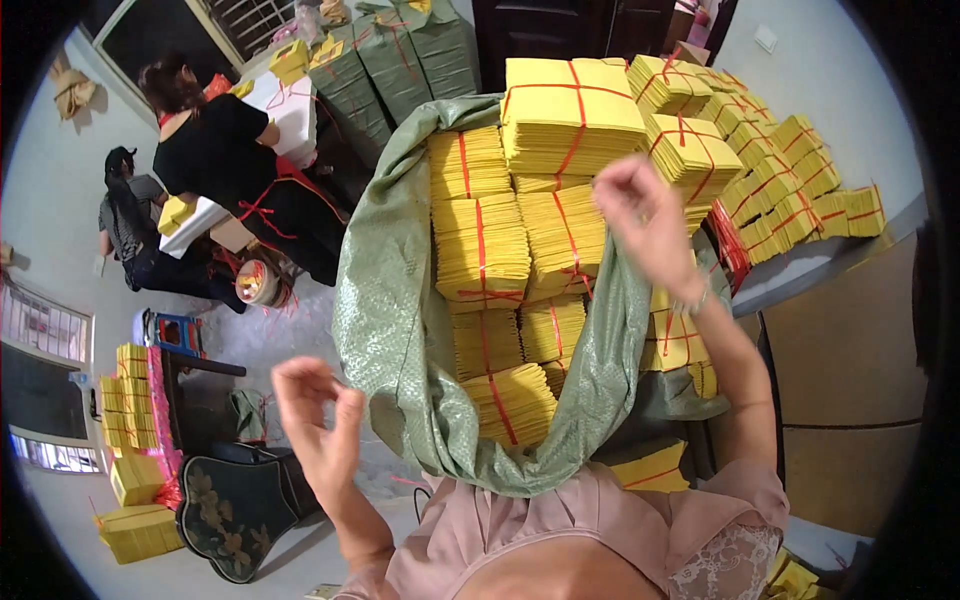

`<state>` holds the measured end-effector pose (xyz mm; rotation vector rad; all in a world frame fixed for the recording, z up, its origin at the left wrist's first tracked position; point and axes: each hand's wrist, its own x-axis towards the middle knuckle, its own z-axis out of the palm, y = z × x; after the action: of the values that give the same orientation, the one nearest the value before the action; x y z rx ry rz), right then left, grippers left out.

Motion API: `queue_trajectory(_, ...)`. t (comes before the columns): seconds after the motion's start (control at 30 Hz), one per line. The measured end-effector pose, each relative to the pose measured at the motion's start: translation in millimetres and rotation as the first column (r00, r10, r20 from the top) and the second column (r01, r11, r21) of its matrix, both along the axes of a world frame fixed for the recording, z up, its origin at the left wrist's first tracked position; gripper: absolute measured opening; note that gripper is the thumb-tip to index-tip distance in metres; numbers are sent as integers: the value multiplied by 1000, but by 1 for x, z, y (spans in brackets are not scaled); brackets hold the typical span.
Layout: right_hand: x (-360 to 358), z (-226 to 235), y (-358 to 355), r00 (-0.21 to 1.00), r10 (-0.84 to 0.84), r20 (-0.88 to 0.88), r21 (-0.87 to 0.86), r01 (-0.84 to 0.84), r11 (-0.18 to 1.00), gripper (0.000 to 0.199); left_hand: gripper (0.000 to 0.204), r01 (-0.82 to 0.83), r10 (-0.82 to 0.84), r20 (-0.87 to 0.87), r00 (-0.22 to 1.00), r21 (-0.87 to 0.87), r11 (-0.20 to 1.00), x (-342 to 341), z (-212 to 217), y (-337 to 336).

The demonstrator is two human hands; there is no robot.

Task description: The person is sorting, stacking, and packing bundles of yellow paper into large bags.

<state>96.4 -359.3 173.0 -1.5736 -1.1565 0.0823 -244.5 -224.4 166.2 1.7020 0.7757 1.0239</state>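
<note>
A green woven sack (pixel 390 290), its rim rolled down, stands before me, packed with yellow paper bundles (pixel 482 240) tied with red string. On top at the far side sits a larger yellow bundle (pixel 545 120) with crossed red ties. My right hand (pixel 645 225) is raised over the sack's right side, beside that bundle, slightly blurred, fingers loosely curled and nothing visible in them. Left of the sack, near its rim, my left hand (pixel 320 415) hangs in the air. Its fingers bend, the thumb stands apart, and I see nothing held.
More tied yellow bundles (pixel 775 190) are stacked at the right. Full green sacks (pixel 395 60) stand behind. At the far left, a person in black (pixel 215 140) stands by a white table (pixel 285 115), another person (pixel 130 205) nearby. A dark floral chair back (pixel 235 520) is at lower left.
</note>
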Motion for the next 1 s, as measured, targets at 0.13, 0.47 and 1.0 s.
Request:
queue_trajectory(0.13,103,-16,0,934,-324,-148,14,330,944,29,43,211,-212,-22,977,245,946,61,43,13)
queue_trajectory(0.47,191,-49,37,546,-2,-838,-114,-171,979,83,102,438,-687,-212,695,-632,639,302,15,80)
queue_trajectory(1.0,127,-29,35,475,322,-819,289,-144,946,58,66,461,-519,61,853,-557,691,326,-22,65)
